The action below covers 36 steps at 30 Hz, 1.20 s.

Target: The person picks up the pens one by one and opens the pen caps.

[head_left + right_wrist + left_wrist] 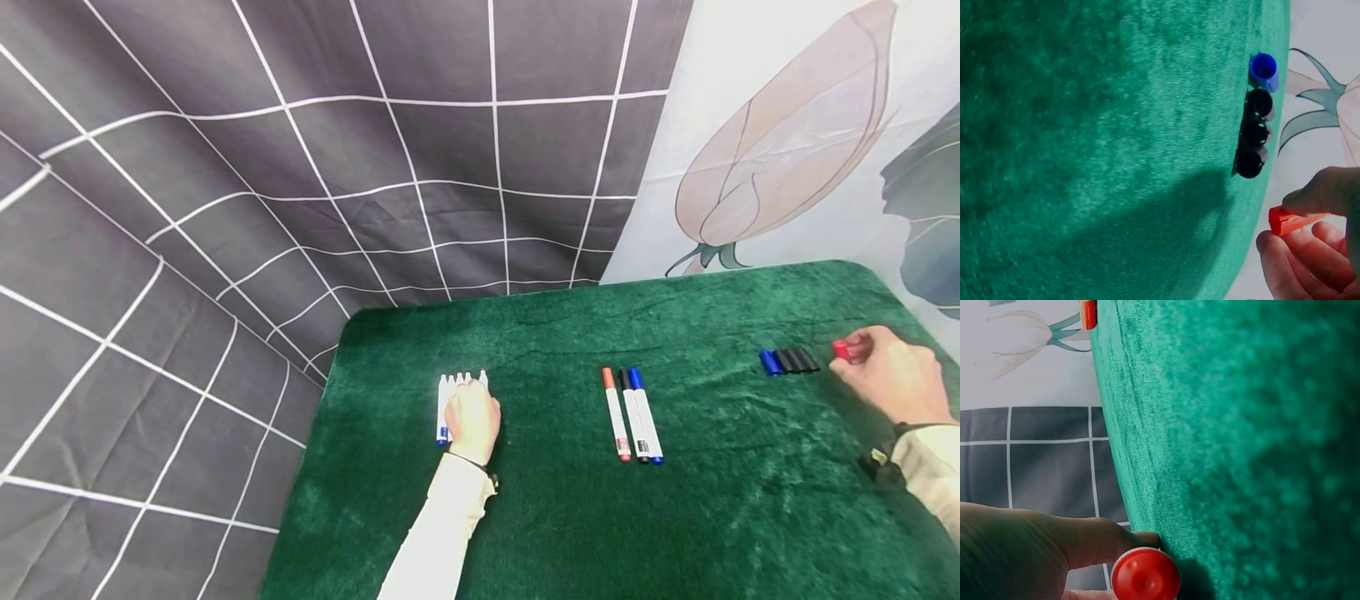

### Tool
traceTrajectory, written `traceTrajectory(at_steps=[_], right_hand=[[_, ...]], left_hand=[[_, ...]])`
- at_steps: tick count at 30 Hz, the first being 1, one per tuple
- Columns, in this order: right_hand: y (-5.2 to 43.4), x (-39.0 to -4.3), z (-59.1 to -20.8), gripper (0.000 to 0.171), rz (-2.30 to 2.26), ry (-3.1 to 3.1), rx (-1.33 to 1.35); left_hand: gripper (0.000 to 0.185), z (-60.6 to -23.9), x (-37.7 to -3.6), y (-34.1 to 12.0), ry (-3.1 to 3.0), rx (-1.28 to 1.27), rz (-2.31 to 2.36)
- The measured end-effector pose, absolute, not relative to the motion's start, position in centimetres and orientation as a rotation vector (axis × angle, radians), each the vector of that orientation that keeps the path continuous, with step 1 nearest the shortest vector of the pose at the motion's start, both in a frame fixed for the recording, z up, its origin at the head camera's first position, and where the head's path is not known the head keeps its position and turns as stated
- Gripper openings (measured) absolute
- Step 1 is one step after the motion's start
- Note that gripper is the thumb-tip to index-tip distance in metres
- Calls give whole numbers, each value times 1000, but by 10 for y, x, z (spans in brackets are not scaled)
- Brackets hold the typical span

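My left hand [472,417] is over a row of white markers without caps [443,408] on the left of the green cloth, partly covering them. Its fingers grip a marker with a red end [1145,575], which faces the left wrist camera; in the head view a white tip shows just beyond the knuckles. At the far right, my right hand [896,371] pinches a red cap [1282,220] between thumb and fingers. Left of that hand lie a blue cap [770,362] and three black caps [797,360], side by side, open ends toward the right wrist camera.
Between the hands lie three capped markers: a red one [617,417], a black one [634,417] and a blue one [647,417]. Behind the green-covered table [555,517] hang a grey checked cloth [450,150] and a white cloth with a flower print [787,150].
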State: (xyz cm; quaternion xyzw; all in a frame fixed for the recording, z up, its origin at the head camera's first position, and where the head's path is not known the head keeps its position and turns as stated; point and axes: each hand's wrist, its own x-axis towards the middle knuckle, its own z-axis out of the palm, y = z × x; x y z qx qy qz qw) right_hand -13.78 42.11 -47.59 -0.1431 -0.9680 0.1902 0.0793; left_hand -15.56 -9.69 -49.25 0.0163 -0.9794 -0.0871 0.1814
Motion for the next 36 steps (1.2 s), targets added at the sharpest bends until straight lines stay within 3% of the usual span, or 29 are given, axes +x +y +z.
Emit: traceTrajectory(at_steps=[22,36], right_hand=[[423,-150,-485,31,571,-3018,-414],[418,-150,-493,31,570,-3033,-458]], left_hand=[[12,-496,-155,-100,-2727,37,-220],[19,-497,-153,-99,-2708,51,-140]])
